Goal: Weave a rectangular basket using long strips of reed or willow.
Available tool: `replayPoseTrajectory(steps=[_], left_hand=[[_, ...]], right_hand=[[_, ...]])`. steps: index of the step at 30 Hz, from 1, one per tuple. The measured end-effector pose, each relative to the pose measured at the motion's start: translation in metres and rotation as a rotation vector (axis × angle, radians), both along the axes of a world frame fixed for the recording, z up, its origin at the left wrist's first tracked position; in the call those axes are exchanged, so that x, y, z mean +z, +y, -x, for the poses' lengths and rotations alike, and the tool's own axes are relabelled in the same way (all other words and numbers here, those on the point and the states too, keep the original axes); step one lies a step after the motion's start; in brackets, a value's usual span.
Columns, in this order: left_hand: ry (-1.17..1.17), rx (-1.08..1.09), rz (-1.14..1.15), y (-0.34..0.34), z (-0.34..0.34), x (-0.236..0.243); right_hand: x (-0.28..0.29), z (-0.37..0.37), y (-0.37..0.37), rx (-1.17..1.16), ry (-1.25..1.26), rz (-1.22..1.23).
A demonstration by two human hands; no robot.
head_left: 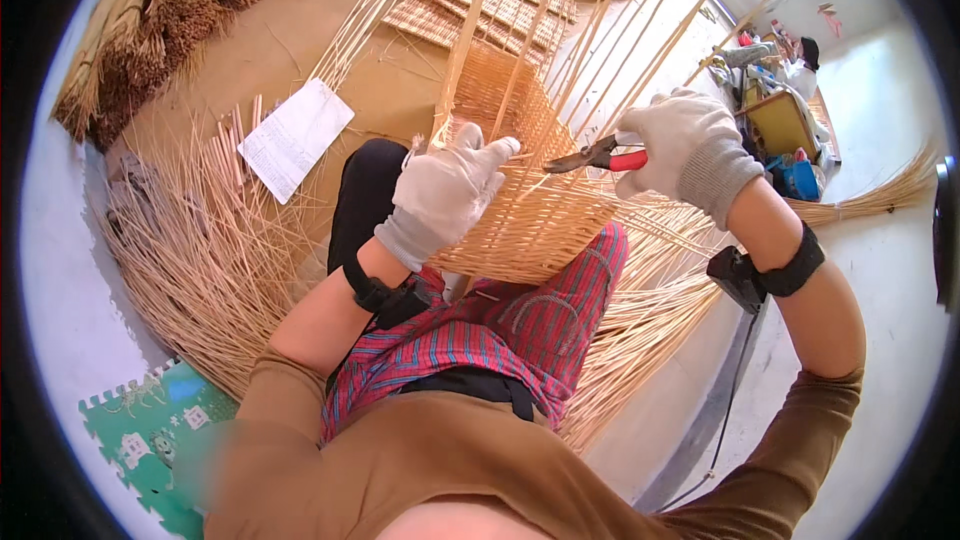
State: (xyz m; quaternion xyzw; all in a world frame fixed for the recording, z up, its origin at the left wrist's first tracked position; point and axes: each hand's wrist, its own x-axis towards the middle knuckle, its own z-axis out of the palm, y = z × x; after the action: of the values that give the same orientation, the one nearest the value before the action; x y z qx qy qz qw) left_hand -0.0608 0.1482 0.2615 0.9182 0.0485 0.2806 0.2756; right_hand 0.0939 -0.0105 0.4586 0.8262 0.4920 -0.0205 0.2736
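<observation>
A half-woven wicker basket (530, 225) rests on my lap, with long upright stakes rising from its rim. My left hand (445, 185), in a pale work glove, is closed on the near left rim of the basket, its index finger pointing along the weave. Pruning shears (630, 159) with red handles are gripped in my right hand (685, 140), also gloved. Their dark jaws lie level against the basket's rim among the stakes, to the right of my left fingertips. Whether the jaws enclose a strand is too small to tell.
Loose wicker rods (200, 250) fan out at the left, and more rods (640, 340) lie at the right. A paper sheet (297, 138) and woven panels (490, 5) lie beyond. Straw bundles (150, 30) fill the far left. Another person (803, 70) sits at the far right.
</observation>
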Motion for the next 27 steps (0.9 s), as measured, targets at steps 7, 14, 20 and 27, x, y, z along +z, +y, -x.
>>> replayPoseTrajectory(steps=[7, 14, 20, 27], left_hand=[[0.055, 0.039, -0.052, -0.009, -0.002, -0.005], [0.031, 0.050, -0.196, -0.016, -0.001, -0.020], [0.052, 0.095, -0.356, -0.026, 0.001, -0.018], [-0.140, -0.042, -0.217, -0.091, -0.051, -0.013]], right_hand=[[-0.025, -0.002, 0.010, -0.187, 0.023, 0.169], [0.005, -0.017, -0.025, -0.203, 0.126, 0.215], [0.013, -0.035, -0.065, -0.089, -0.116, -0.195], [0.006, -0.019, -0.075, -0.105, 0.128, -0.523]])
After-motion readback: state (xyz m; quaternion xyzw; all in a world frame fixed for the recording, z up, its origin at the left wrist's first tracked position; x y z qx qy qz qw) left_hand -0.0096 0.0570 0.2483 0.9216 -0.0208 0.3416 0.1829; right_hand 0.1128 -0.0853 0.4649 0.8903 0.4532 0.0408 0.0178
